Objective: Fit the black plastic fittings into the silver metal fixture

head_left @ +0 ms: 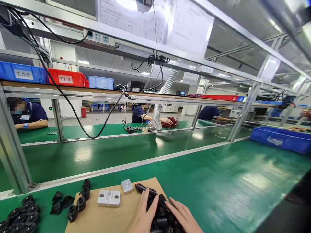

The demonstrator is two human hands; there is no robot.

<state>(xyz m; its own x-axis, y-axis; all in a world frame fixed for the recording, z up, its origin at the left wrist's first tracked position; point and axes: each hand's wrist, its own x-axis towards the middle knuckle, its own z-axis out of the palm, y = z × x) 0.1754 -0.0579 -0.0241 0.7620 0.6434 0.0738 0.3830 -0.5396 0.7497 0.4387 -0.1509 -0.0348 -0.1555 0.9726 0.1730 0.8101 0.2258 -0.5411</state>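
Observation:
A pile of black plastic parts (pixel 161 210) lies at the right edge of a brown cardboard sheet (pixel 131 213). My left hand (pixel 143 210) rests against the pile's left side, its fingers stretched out and the thumb apart. From the right, my right hand (pixel 182 213) touches the same pile with straight fingers. Both hands hide some of the parts. On the cardboard, left of the pile, are a silver metal block (pixel 109 198) with two slots and a smaller square metal block (pixel 127 186).
Black round parts (pixel 24 215) are heaped at the lower left, with a short row of black caps (pixel 81 203) nearer. A blue bin (pixel 279 139) stands far right. Metal posts (pixel 14 139) and a shelf frame the bench. Co-workers (pixel 31 113) sit across it.

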